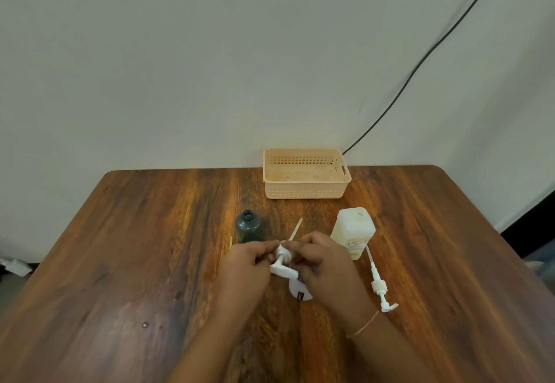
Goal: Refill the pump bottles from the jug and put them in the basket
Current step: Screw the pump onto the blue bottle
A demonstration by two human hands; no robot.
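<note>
Both hands hold one white pump head [282, 262] above the table's middle, its dip tube slanting up and away. My left hand [246, 265] pinches its collar from the left and my right hand [321, 262] grips it from the right. Under my right hand a white bottle [298, 291] is partly hidden. A dark green bottle [248, 226] stands with its neck uncovered just beyond my left hand. The pale jug [354, 231] stands to the right, uncapped. A second white pump head [379, 288] lies on the table beside it. The peach basket [306, 192] sits at the back edge.
The wooden table [120, 247] carries a small yellow sliver [230, 242] left of the green bottle and a few droplets [145, 324] at front left. A black cable [420, 64] runs down the wall behind the basket.
</note>
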